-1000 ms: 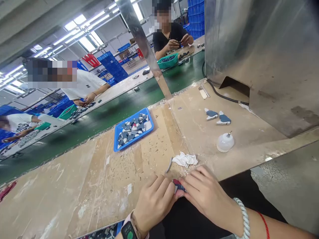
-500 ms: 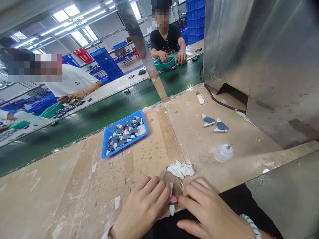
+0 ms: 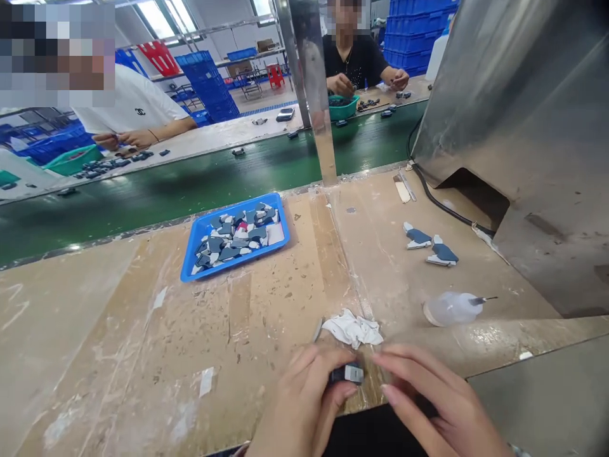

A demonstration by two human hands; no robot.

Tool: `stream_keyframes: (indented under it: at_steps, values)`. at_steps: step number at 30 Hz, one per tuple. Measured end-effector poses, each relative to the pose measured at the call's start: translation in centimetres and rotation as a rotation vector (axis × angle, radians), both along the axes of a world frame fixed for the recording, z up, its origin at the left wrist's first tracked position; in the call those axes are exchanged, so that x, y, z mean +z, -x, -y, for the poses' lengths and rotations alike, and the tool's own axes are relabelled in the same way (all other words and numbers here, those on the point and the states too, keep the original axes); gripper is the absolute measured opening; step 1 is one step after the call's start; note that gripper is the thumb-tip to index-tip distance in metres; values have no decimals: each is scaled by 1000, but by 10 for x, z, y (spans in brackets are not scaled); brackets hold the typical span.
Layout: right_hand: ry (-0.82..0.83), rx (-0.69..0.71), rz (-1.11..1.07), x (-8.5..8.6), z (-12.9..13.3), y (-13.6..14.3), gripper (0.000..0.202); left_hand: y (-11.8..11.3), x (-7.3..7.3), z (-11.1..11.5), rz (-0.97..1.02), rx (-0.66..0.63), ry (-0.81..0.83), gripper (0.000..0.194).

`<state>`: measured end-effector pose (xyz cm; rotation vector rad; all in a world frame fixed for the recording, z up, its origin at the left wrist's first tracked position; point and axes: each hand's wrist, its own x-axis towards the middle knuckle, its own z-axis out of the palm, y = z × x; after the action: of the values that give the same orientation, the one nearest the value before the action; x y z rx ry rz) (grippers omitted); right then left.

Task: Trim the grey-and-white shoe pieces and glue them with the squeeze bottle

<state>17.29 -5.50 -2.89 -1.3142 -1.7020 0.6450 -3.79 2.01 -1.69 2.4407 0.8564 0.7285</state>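
Observation:
Between the thumb and fingers of my left hand (image 3: 309, 393) is a small dark blue and light grey plastic part (image 3: 349, 374), its grey end facing me. My right hand (image 3: 431, 397) is just to the right of it, thumb and fingers apart, holding nothing. A crumpled white cloth (image 3: 353, 328) lies beyond both hands, with a thin tool partly hidden beside it. To the right, a translucent squeeze bottle (image 3: 451, 309) with a thin metal nozzle rests on its side. Two blue-and-white pieces (image 3: 442, 252) lie farther back on the right.
A blue tray (image 3: 187, 271) full of blue and white pieces stands on the worktable (image 3: 280, 298). A green conveyor belt (image 3: 209, 184) runs behind it, with two co-workers beyond. A metal post (image 3: 320, 95) and metal housing (image 3: 518, 127) border the workspace; a black cable (image 3: 440, 202) runs alongside.
My left hand has lifted and turned the part so its grey end faces me. My right hand has moved away from it to the right. The whole view has shifted and levelled.

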Motion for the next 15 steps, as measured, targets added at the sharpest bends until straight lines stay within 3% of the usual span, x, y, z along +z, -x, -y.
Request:
stream_keyframes:
  at_steps: [4, 8, 11, 15]
  values:
    - [89, 95, -126, 8, -22, 15, 23, -4, -11, 9, 134, 65, 22, 14]
    - [211, 171, -253, 13, -32, 15, 17, -6, -19, 20, 151, 120, -80, 3]
    - [414, 184, -318, 14, -36, 10, 13, -8, -23, 29, 167, 194, -163, 3]
    - [495, 162, -314, 16, -40, 8, 17, -12, -21, 33, 183, 237, -167, 8]
